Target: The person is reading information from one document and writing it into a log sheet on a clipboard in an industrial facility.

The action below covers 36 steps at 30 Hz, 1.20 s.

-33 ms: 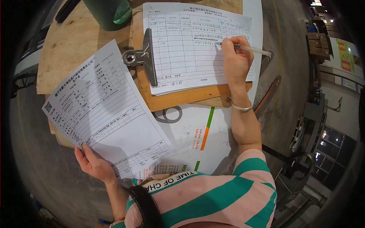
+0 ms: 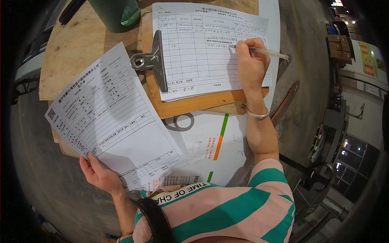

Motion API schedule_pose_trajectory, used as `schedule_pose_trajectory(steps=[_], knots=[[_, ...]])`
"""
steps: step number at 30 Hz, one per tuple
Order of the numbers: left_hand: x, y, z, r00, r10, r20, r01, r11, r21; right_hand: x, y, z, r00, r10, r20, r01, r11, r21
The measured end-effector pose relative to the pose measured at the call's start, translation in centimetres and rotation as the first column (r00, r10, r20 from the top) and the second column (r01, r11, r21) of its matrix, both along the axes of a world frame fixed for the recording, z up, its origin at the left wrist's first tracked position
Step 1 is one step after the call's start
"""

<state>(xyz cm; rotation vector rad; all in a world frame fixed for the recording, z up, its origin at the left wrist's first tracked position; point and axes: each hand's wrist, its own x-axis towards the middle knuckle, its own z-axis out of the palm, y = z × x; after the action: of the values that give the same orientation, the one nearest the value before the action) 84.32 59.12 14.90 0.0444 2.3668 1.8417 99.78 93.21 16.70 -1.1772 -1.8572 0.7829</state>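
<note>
My right hand [image 2: 252, 67] is closed round a slim clear pen [image 2: 272, 53]. The pen's tip rests at a handwritten row on a printed form [image 2: 190, 67], and its back end points right. A large metal clip [image 2: 159, 60] holds this form on a brown clipboard [image 2: 190, 106]. With thumb and fingers, my left hand [image 2: 99, 174] grips the lower left edge of a loose printed sheet [image 2: 133, 141]. That sheet is tilted, lies left of the clipboard and carries a table and a square code; part of my fingers is hidden beneath it.
A dark green container [image 2: 111, 14] stands on the round wooden tabletop [image 2: 67, 60], with a black object [image 2: 72, 11] beside it. Beneath the clipboard lies a large white printed sheet [image 2: 231, 141]. A long orange-edged bar [image 2: 285, 101] and a black wheel-like part [image 2: 323, 176] are at the right.
</note>
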Motion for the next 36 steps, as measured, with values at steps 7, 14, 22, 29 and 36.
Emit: schedule_pose_trajectory(steps=[7, 14, 22, 29, 36], knots=[[0.14, 0.61, 0.43, 1.0, 0.013, -0.019, -0.013, 1.0, -0.018, 0.1, 0.13, -0.21, 1.0, 0.018, -0.011, -0.018, 1.0, 0.021], [0.14, 0.59, 0.31, 0.999, 0.026, -0.019, -0.026, 1.0, -0.007, 0.07, 0.03, -0.11, 1.0, 0.026, 0.011, -0.026, 0.999, 0.027], [0.08, 0.18, 0.11, 1.0, 0.007, -0.005, -0.007, 1.0, -0.028, 0.12, 0.14, -0.16, 1.0, -0.006, -0.031, 0.005, 1.0, -0.014], [0.05, 0.15, 0.04, 1.0, 0.017, -0.011, -0.017, 1.0, -0.021, -0.01, -0.05, 0.11, 1.0, 0.005, 0.011, -0.005, 1.0, -0.001], [0.09, 0.38, 0.19, 1.0, 0.027, -0.009, -0.027, 1.0, -0.004, 0.01, -0.1, -0.04, 1.0, 0.002, 0.003, -0.003, 1.0, 0.011]])
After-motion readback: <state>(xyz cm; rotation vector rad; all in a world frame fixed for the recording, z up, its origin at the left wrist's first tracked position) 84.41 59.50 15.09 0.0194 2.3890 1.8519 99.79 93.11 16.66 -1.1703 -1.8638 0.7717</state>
